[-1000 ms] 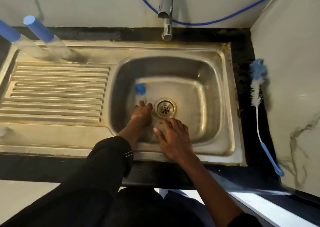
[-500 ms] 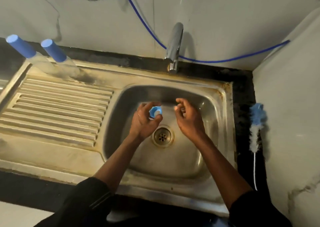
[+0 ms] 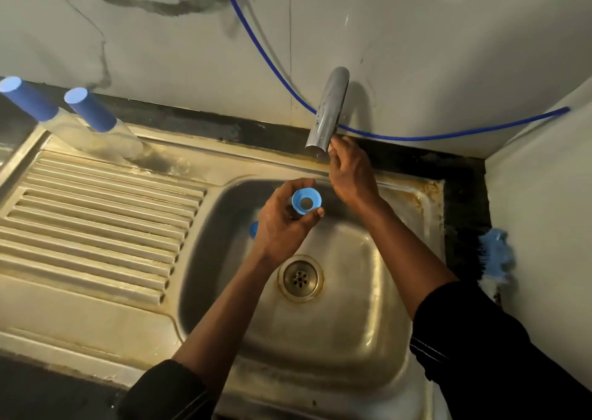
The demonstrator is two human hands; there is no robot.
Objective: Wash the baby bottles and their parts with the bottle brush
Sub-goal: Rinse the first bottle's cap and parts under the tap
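My left hand [image 3: 282,227] pinches a blue bottle ring [image 3: 306,203] with a round hole, above the sink basin [image 3: 368,307]. A second blue piece [image 3: 253,230] peeks out at that hand's left edge; whether it is held or lies in the basin is unclear. My right hand [image 3: 350,176] is raised to the lower end of the tap spout [image 3: 328,115], with its fingertips against it and curled. Two clear baby bottles with blue caps [image 3: 93,110] [image 3: 28,97] stand on the drainboard's far left. The bottle brush [image 3: 496,256] lies on the dark counter at the right.
The drain [image 3: 300,277] sits in the basin's middle. A ribbed drainboard [image 3: 96,214] spreads to the left. A blue hose [image 3: 416,137] runs along the back wall behind the tap. A white wall stands close on the right.
My right hand rose from the basin to the tap's end. My left hand lifted slightly and turned the blue ring so that its hole faces up.
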